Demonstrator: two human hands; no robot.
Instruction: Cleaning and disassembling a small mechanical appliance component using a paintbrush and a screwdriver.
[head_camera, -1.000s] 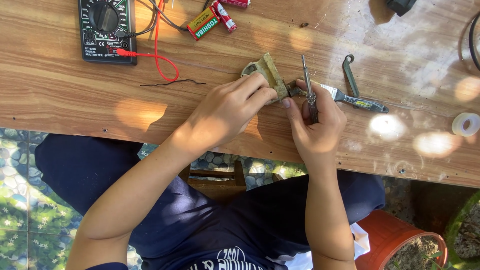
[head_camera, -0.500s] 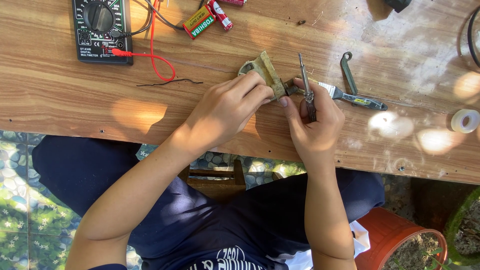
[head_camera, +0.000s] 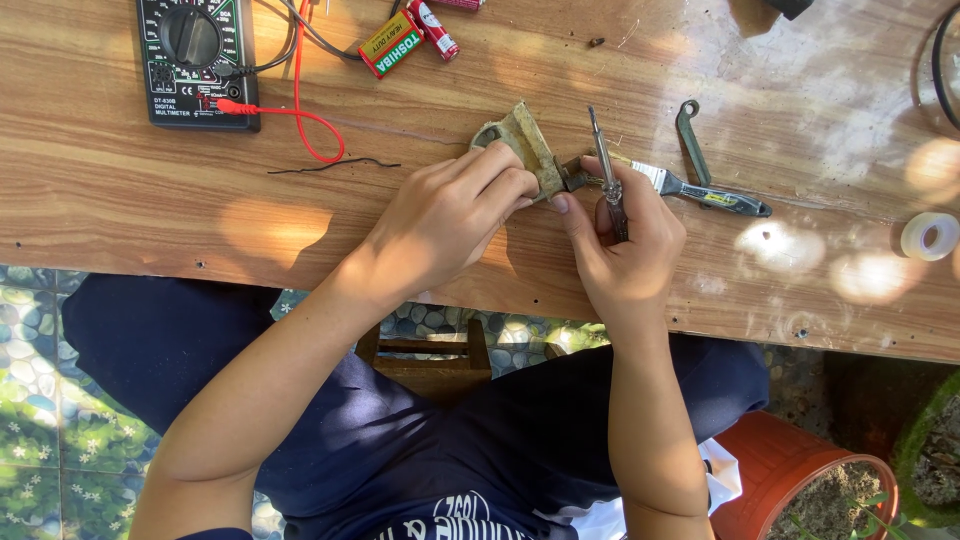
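Bare forearms — no sleeves; dark navy trousers; navy shirt with white print.

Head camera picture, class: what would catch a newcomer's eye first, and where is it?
Mid-table, the left hand grips a dirty tan metal part while the right hand holds a thin screwdriver beside it. At the top left lies a black multimeter with a looping red wire.

1. Table (head_camera: 120, 200): warm brown wood grain, dappled with pale sunlight patches.
2. Multimeter (head_camera: 195, 60): black case, green panel, red lead (head_camera: 300, 110) looping out.
3. Batteries (head_camera: 410, 35): one yellow-green, one red.
4. Held part (head_camera: 530, 150): dull tan, worn.
5. Tape roll (head_camera: 928, 236): white.
6. Floor tiles (head_camera: 30, 390): green-blue pebble and flower pattern.
7. Pot (head_camera: 790, 470): terracotta orange.
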